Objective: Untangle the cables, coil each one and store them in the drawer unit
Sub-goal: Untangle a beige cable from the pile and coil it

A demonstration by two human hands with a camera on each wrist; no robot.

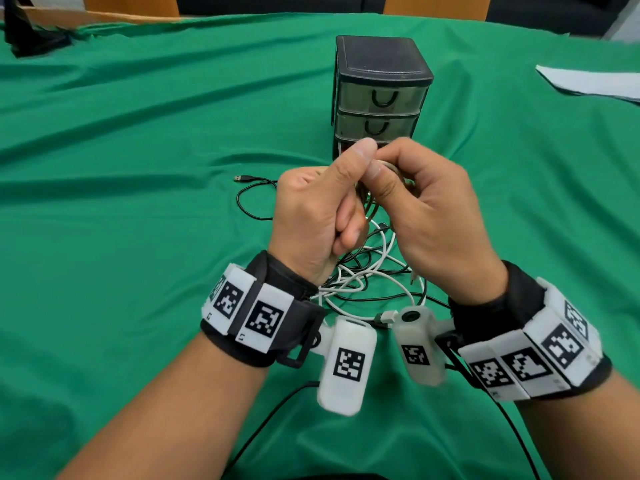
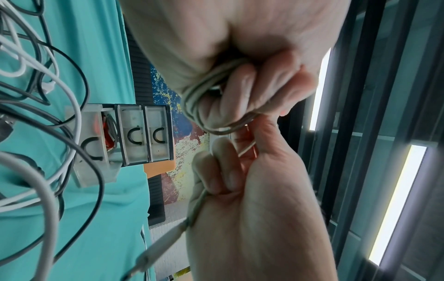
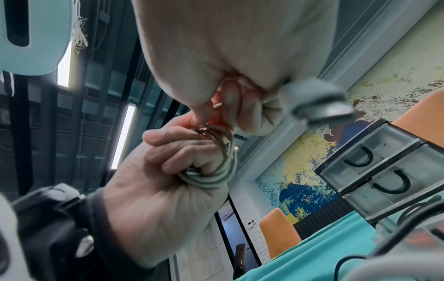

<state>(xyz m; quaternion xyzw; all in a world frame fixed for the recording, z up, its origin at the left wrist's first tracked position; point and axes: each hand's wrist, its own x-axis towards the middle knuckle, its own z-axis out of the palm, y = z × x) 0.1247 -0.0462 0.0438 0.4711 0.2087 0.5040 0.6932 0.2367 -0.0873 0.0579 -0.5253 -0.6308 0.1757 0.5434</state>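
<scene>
Both hands are raised over the green cloth [image 1: 138, 140], in front of the black drawer unit [image 1: 381, 64]. My left hand [image 1: 311, 216] grips a small coil of grey cable [image 2: 192, 98] wound round its curled fingers [image 3: 173, 152]. My right hand [image 1: 426, 216] pinches the same cable's free end beside the coil [image 3: 223, 171]. The grey plug [image 3: 319, 102] sticks out of that fist. Beneath the hands lies a tangle of white and black cables [image 1: 367, 271]. The unit's bottom drawer [image 2: 93, 144] is pulled out, and the two drawers above it are closed.
A loose black USB cable [image 1: 249, 199] loops left of the hands. White paper [image 1: 588, 81] lies at the far right of the table. A dark object [image 1: 31, 36] sits at the far left corner. Thin black leads trail from the wrist cameras toward me.
</scene>
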